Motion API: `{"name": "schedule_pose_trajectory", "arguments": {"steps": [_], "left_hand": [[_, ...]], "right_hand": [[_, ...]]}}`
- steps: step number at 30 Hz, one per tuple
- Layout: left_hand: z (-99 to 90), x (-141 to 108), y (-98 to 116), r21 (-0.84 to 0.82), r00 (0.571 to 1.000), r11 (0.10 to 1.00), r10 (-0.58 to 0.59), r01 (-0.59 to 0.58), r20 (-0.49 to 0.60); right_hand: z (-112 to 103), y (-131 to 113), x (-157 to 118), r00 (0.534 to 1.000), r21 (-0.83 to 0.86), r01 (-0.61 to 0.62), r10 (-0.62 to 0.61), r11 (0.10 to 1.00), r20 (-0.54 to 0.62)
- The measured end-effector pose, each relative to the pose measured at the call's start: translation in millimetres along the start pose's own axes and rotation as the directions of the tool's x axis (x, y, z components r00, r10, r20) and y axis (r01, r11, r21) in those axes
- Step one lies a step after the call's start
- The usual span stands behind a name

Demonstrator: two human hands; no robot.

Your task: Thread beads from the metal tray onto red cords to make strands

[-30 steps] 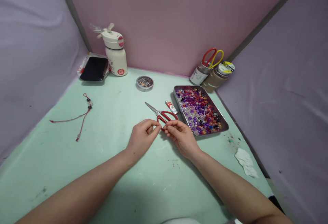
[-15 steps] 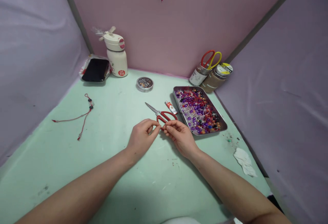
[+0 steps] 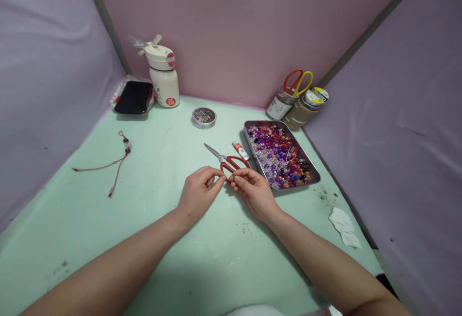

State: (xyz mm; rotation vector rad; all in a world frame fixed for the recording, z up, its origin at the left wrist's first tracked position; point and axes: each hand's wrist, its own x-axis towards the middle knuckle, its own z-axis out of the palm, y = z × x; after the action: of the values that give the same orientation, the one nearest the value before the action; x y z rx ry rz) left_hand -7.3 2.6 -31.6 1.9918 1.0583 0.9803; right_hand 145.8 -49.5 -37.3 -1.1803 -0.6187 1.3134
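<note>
My left hand [image 3: 201, 190] and my right hand [image 3: 254, 192] meet over the middle of the table, their fingertips pinched and almost touching. Whatever lies between the fingertips is too small to make out. Just beyond them lie red-handled scissors [image 3: 231, 161], partly hidden by my fingers, blades pointing to the far left. A red and white lighter [image 3: 240, 151] rests beside the scissors' handles. Right of it stands a metal tray [image 3: 276, 189] of purple, red, orange, black and clear beads [image 3: 279, 154]. To the left lies a red cord with black and clear beads [image 3: 127, 145].
A round clear case [image 3: 204, 117] sits at the back. Behind it on the left are a cream bottle [image 3: 165, 80] and a black phone-like object [image 3: 134, 98]. Two jars, one jar [image 3: 280, 105] holding scissors, stand back right. A crumpled tissue [image 3: 344, 228] lies at the right edge.
Both hands keep nearly the same pinched pose, with only a very slight shift. The objects on the table stay where they were.
</note>
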Motion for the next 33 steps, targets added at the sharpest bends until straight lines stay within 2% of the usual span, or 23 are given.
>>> {"name": "schedule_pose_trajectory", "arguments": {"steps": [17, 33], "left_hand": [[0.2, -0.2, -0.7, 0.017, 1.0, 1.0, 0.011, -0.011, 0.02], [2.5, -0.3, -3.9, 0.009, 0.998, 0.999, 0.042, -0.043, 0.056]], "right_hand": [[2.6, -2.8, -1.7, 1.0, -0.03, -0.006, 0.006, 1.0, -0.002], [1.1, 3.7, -1.6, 0.998, -0.114, 0.066, -0.064, 0.991, 0.025]]}}
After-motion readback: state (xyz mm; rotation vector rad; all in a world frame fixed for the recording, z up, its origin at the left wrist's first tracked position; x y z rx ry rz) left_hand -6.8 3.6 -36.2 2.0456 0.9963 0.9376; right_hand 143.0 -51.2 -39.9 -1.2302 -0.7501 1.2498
